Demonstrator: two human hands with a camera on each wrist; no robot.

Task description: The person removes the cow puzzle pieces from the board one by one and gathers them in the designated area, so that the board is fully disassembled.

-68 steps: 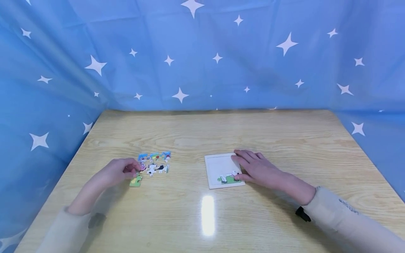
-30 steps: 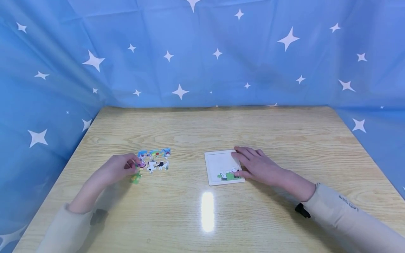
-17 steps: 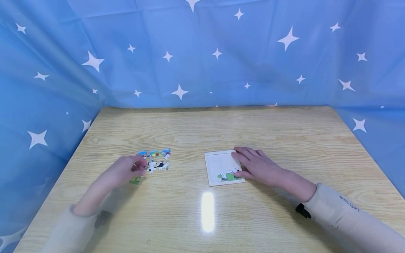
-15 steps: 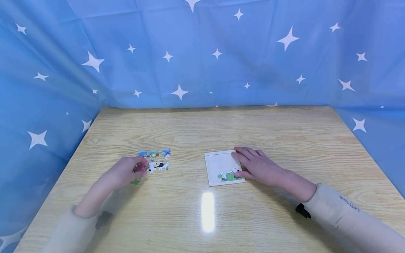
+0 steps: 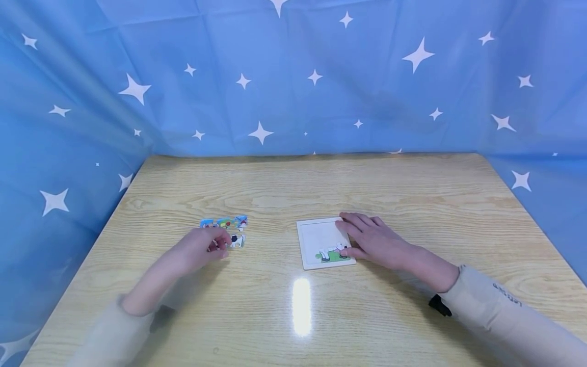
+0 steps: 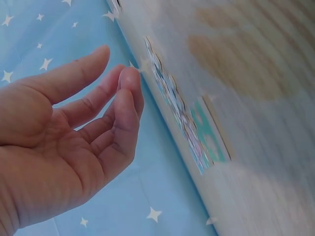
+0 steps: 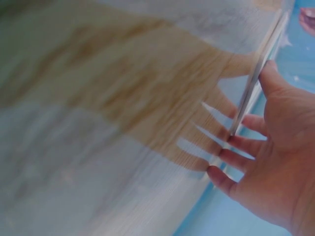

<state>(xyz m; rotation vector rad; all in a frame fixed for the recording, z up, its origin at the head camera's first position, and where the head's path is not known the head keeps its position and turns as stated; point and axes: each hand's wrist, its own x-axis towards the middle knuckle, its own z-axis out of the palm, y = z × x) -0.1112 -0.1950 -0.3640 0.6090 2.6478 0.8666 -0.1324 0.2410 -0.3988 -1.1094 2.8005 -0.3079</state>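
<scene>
My left hand hovers close over a group of jigsaw pieces at the left of the table. In the left wrist view that hand has loosely bent fingers, its thumb apart from them and nothing between. A row of blue-topped pieces lies beyond it, and a black-and-white cow piece shows just past the fingertips. The green piece is hidden by the hand in the head view. My right hand rests spread on the right edge of a white puzzle tray, which holds green-and-white pieces.
The wooden table carries a bright light reflection in front of the tray. A blue curtain with white stars hangs behind and at both sides. Dark straps show under both sleeves.
My left hand has moved to the right across the pieces and now covers the green piece and part of the cow. The right hand has stayed on the tray.
</scene>
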